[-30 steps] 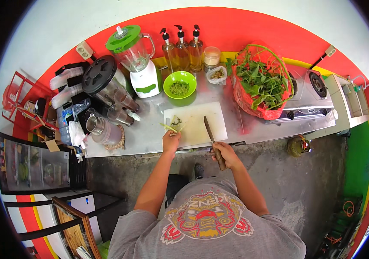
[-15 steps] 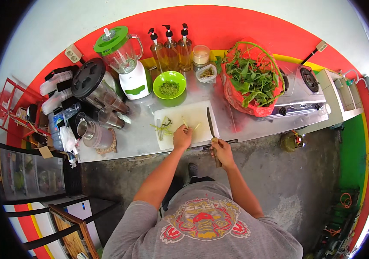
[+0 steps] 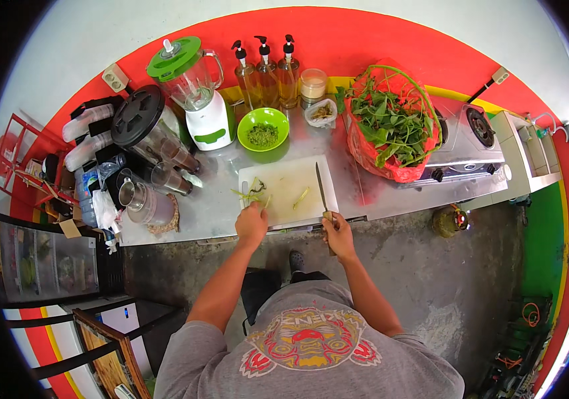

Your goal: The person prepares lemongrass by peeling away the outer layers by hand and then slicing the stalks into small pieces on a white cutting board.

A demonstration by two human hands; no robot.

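A white cutting board (image 3: 291, 174) lies on the steel counter in front of me. At its left front edge my left hand (image 3: 252, 224) has its fingers drawn together around a short pale-green stem piece (image 3: 268, 201), right against a small heap of green stem scraps (image 3: 254, 189). One cut stem (image 3: 301, 197) lies alone on the right half of the board. My right hand (image 3: 339, 237) grips the handle of a long knife (image 3: 321, 187); its blade points away from me along the board's right side. Behind the board stands a green bowl (image 3: 263, 135) with chopped greens in it.
A red plastic bag of leafy greens (image 3: 391, 126) sits at the right, beside a gas stove (image 3: 464, 146). A blender (image 3: 204, 113), pump bottles (image 3: 268, 80) and a small tub (image 3: 320, 113) line the back. A metal pitcher (image 3: 141, 203) and tumblers stand left.
My left hand has moved left and nearer to me, from the middle of the board to the scrap heap. The right hand with the knife has hardly moved.
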